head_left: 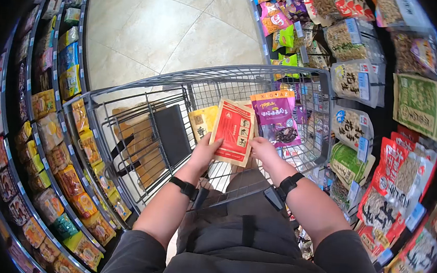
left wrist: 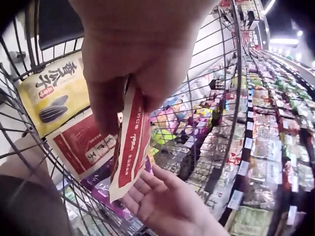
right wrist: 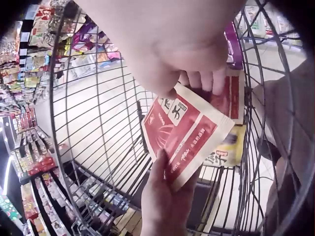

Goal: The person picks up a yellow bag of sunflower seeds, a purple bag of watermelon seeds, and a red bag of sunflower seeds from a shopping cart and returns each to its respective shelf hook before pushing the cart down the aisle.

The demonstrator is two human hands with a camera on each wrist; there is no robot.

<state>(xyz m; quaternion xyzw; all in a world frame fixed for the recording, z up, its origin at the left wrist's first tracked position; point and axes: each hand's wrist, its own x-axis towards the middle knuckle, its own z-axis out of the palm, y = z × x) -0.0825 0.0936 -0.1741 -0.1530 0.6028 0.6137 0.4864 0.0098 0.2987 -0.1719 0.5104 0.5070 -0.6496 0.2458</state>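
Note:
My left hand (head_left: 205,153) grips a red-and-cream paper packet of melon seeds (head_left: 233,130) by its left edge, thumb on the printed front. In the right wrist view the left thumb (right wrist: 160,167) presses flat on the packet (right wrist: 184,135). My right hand (head_left: 267,153) is at the packet's other edge; the left wrist view shows its fingers (left wrist: 138,194) nearly straight, tips right at the packet. Below, in the cart, lie a yellow seed bag (left wrist: 56,93), a similar red packet (left wrist: 83,142) and a purple seed bag (head_left: 277,119).
The wire shopping cart (head_left: 182,80) stands right before me, with a dark panel (head_left: 170,132) on its left. A cardboard box (head_left: 138,140) shows through the bars. Snack shelves (head_left: 50,123) run along the left, and bagged nuts (head_left: 356,83) along the right. Tiled floor (head_left: 150,23) lies ahead.

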